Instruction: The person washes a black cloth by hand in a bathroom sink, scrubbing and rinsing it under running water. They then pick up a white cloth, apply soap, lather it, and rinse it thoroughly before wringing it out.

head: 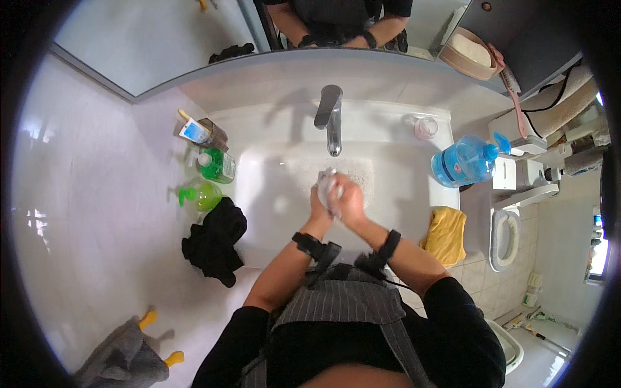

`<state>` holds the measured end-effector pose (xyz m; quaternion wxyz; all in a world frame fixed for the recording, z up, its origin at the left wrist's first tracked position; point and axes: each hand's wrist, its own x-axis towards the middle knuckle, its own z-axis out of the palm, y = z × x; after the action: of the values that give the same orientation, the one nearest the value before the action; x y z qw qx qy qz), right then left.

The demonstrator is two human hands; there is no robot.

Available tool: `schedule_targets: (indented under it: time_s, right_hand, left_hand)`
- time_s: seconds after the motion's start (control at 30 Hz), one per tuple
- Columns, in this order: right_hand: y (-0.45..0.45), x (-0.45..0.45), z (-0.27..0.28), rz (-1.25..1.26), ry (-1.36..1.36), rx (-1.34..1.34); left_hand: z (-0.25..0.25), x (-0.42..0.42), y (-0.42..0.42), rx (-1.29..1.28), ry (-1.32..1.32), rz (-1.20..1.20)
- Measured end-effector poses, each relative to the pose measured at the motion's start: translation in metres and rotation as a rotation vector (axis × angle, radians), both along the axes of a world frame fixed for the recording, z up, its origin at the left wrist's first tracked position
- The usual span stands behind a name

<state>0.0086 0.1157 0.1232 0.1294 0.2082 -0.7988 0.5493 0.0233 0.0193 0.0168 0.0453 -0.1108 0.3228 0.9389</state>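
Observation:
Over the white washbasin (398,194), below the chrome faucet (332,119), both hands press together around a wet, whitish cloth (326,186). My left hand (318,206) holds it from the left side. My right hand (348,199) is closed over it from the right, slightly blurred. Foamy water lies in the basin under the faucet's spout. A black cloth (218,242) lies crumpled on the basin's left rim, and a folded yellow towel (444,235) hangs over the right rim.
Green dish-soap bottle (217,165), lime pump bottle (206,196) and a cup (216,136) with toothpaste stand left. A large blue pump bottle (463,162) and small pink glass (426,128) stand right. A mirror cabinet edge (310,52) runs above; a toilet (504,240) is at right.

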Motion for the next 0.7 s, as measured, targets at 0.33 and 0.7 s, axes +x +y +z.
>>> schedule_targets:
  time_s: [0.33,0.7]
  right_hand:
    - [0.007,0.006,-0.003,0.065,-0.029,0.031]
    - [0.025,-0.032,-0.007,-0.104,-0.385,0.153]
  left_hand:
    - [0.068,0.007,0.022,0.035,-0.166,0.159]
    - [0.086,0.001,0.034,0.07,-0.367,0.082]
